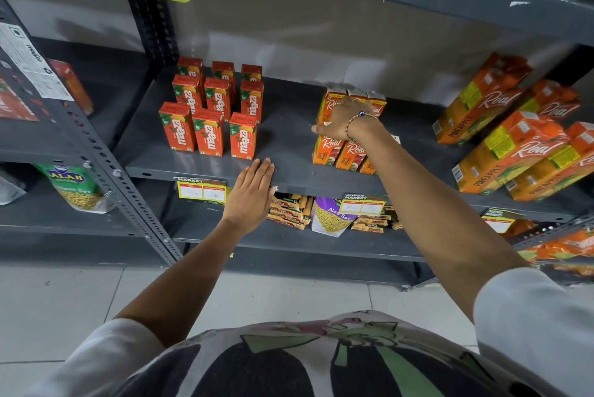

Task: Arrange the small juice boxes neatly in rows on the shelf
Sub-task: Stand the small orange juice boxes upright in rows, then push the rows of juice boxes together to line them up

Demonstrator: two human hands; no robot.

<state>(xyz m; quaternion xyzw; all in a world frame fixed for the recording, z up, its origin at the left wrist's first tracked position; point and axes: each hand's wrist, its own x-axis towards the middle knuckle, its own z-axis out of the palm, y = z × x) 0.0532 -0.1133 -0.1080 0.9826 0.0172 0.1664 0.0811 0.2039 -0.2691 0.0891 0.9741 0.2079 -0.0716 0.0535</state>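
Shelf (289, 139), grey metal, mid-height. Landmark: the Maaza block (212, 110), nine red boxes upright in three rows of three at the shelf's left. That group looks done.

Right of the Maaza block, across a bare gap: the Real boxes (340, 149), small orange ones, in a front row and a back row. The arm hides part of the cluster, so a count is not possible.

Right hand (340, 120) lies over the Real boxes, palm down, thumb out toward the Maaza block, fingers draped over the tops of the back row. Whether it is clamped on one box or only pressing, cannot tell. Left hand (254, 194) lies flat and open on the shelf's front lip, below and right of the Maaza block, holding nothing.

Step in hand, by my reading: squaring the Real rows.

To do it well:
- Push low on the box, not at the top; these narrow boxes likely tip.
- Match the Maaza spacing, labels forward.
- Keep the front row parallel to the lip.
- Mind the forearm above the front row.
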